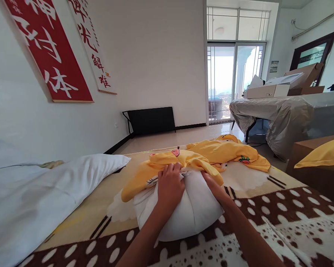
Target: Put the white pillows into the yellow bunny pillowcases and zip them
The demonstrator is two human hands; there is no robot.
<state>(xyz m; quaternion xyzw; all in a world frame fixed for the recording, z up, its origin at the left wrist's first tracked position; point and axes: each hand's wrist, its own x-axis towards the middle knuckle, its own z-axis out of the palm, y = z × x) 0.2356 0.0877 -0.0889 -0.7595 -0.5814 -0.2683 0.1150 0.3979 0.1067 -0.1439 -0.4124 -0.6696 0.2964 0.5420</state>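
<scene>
A plump white pillow (pixel 195 211) lies on the patterned blanket in front of me, its far end tucked partly into a yellow printed pillowcase (pixel 140 177). My left hand (pixel 171 184) is closed on the far end of the pillow, with its fingertips curled over at the edge of the yellow cloth. At the pillow's right side my right hand (pixel 215 189) grips it, the fingers partly hidden by pillow and pillowcase. Beyond the hands, more yellow printed fabric (pixel 225 150) is spread in folds.
White bedding (pixel 44 196) is heaped on the left. The brown and cream blanket (pixel 111 243) covers the bed. On the right are a cardboard box (pixel 303 163) with a yellow cushion (pixel 323 154) and a plastic-covered table (pixel 284 115). A black folded table (pixel 151 120) leans against the wall.
</scene>
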